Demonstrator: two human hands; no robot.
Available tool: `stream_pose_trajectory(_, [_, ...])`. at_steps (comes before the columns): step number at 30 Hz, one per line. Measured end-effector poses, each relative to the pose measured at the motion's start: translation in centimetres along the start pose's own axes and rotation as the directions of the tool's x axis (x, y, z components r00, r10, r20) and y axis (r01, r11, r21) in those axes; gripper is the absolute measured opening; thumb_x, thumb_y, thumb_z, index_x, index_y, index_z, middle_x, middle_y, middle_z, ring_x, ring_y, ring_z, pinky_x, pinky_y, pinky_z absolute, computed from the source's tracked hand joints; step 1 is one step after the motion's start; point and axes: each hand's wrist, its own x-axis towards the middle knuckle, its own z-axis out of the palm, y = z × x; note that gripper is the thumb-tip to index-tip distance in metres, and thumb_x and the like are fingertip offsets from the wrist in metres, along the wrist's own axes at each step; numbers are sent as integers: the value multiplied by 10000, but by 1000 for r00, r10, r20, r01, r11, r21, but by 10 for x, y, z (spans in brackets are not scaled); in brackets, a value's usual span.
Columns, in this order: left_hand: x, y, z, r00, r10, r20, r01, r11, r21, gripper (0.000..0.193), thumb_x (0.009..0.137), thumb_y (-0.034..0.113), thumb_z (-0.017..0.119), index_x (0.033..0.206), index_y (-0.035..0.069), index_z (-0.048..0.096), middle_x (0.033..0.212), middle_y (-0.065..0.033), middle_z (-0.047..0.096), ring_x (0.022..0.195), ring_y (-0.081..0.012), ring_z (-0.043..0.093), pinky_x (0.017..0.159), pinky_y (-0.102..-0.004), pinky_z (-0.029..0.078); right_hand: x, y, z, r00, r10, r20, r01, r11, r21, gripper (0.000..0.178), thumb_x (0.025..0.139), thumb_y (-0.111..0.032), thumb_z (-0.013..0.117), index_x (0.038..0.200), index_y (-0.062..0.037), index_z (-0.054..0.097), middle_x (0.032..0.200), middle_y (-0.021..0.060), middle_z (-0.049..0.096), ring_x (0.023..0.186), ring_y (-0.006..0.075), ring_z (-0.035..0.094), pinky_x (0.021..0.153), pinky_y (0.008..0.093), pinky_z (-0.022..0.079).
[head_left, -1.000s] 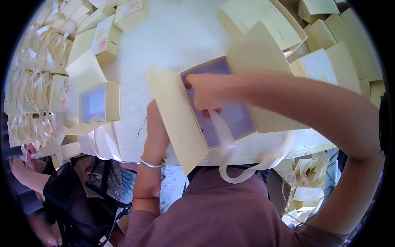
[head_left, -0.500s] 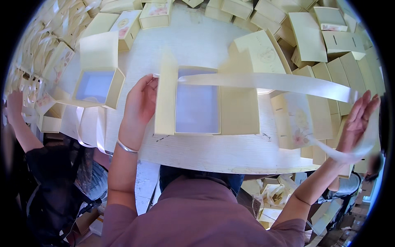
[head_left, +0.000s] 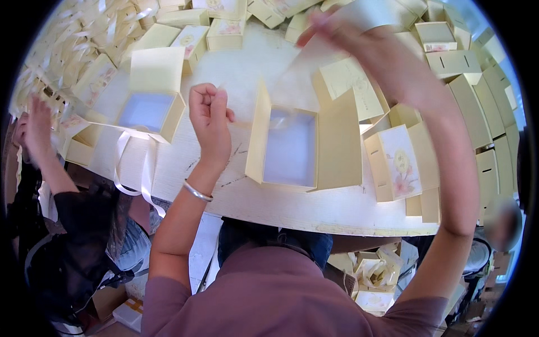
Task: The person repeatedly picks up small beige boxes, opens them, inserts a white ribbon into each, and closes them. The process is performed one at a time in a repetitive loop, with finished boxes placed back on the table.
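A cream gift box (head_left: 289, 147) stands on the table in front of me, its two flaps spread to the sides and its pale inside showing. Just left of it is my left hand (head_left: 212, 112), fingers curled in and thumb up; what they hold, if anything, is hidden. A faint pale smear runs from that hand toward the left flap. My right hand (head_left: 337, 31) is raised over the far side of the table, smeared by motion. Beside it a blurred white ribbon (head_left: 370, 14) shows.
Another open cream box (head_left: 147, 111) stands at the left, a white ribbon (head_left: 147, 168) hanging over the table edge. A co-worker's hands (head_left: 36, 123) are at far left. Floral boxes (head_left: 400, 162) are stacked at the right; more line the back of the white table (head_left: 252, 205).
My right hand has swung from the far right up and across to the far side, and the ribbon no longer stretches over the box. My left hand has come off the left flap.
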Motion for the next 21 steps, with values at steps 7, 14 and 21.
stream_pose_trajectory(7, [17, 82, 12, 902, -148, 405, 118, 988, 99, 412, 832, 175, 565, 1193, 54, 409, 763, 25, 423, 626, -24, 386, 554, -159, 327, 4, -2, 43, 694, -37, 719, -170, 962, 214, 315, 907, -326, 419, 940, -75, 607, 615, -6, 502, 581, 82, 457, 576, 242, 386])
stream_pose_trajectory(14, [25, 75, 13, 708, -382, 594, 246, 922, 300, 449, 843, 272, 548, 1217, 51, 434, 910, -33, 555, 566, -5, 364, 483, -154, 311, -7, 1, 40, 679, -180, 712, -78, 946, 314, 411, 894, -410, 413, 996, -51, 587, 536, -9, 391, 501, 91, 385, 475, 249, 335])
stream_pose_trajectory(21, [33, 58, -2, 383, -296, 875, 541, 840, 47, 433, 898, 331, 429, 1162, -10, 467, 844, -73, 583, 411, 0, 260, 373, -128, 211, -4, 13, 17, 812, -311, 494, -125, 734, 668, 634, 899, -493, 292, 843, 35, 639, 391, -39, 215, 374, 71, 250, 448, 226, 346])
